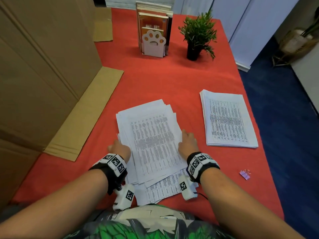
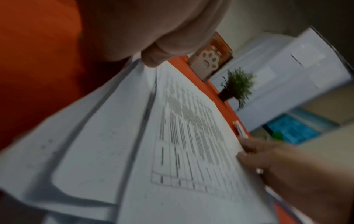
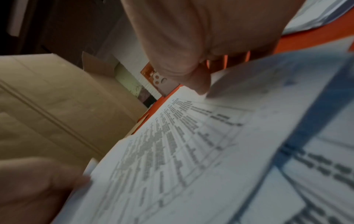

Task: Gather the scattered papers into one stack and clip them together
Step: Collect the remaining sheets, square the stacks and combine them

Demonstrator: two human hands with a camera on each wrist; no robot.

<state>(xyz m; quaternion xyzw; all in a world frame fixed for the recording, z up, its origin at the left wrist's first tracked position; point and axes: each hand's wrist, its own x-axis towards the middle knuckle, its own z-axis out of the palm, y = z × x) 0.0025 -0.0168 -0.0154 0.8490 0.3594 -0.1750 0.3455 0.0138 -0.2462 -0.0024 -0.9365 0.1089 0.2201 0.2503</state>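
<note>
A loose, fanned pile of printed papers lies mid-table, its sheets askew. My left hand grips the pile's left edge, and in the left wrist view the thumb lies on top of the papers. My right hand grips the right edge, with its thumb pressed onto the top sheet. More sheets stick out crosswise under the pile near me. A second, neat stack of papers lies to the right. A purple binder clip sits near the table's right edge.
The table wears a red cloth. Large cardboard boxes and a flat cardboard flap crowd the left side. At the back stand books in a white paw-shaped bookend and a potted plant. Blue floor lies beyond the right edge.
</note>
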